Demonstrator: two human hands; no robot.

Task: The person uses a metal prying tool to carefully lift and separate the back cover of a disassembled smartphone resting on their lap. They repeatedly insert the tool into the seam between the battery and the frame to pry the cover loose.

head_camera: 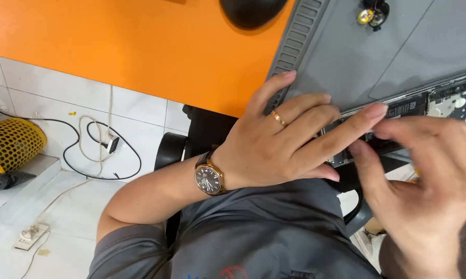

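one opened phone point(413, 111) on one grey mat point(346, 57); left hand point(274, 150) pressed it flat, fingers spread; right hand point(424, 181) pinched its edge.

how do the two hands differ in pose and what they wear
The left hand lies spread, fingers long and flat across the opened phone; the right hand curls, its fingertips pinching at the phone's edge. The left wrist carries a dark-faced watch; the right wrist is out of view. The left hand is sharp, the right blurred. Each wears a gold ring and touches the phone.
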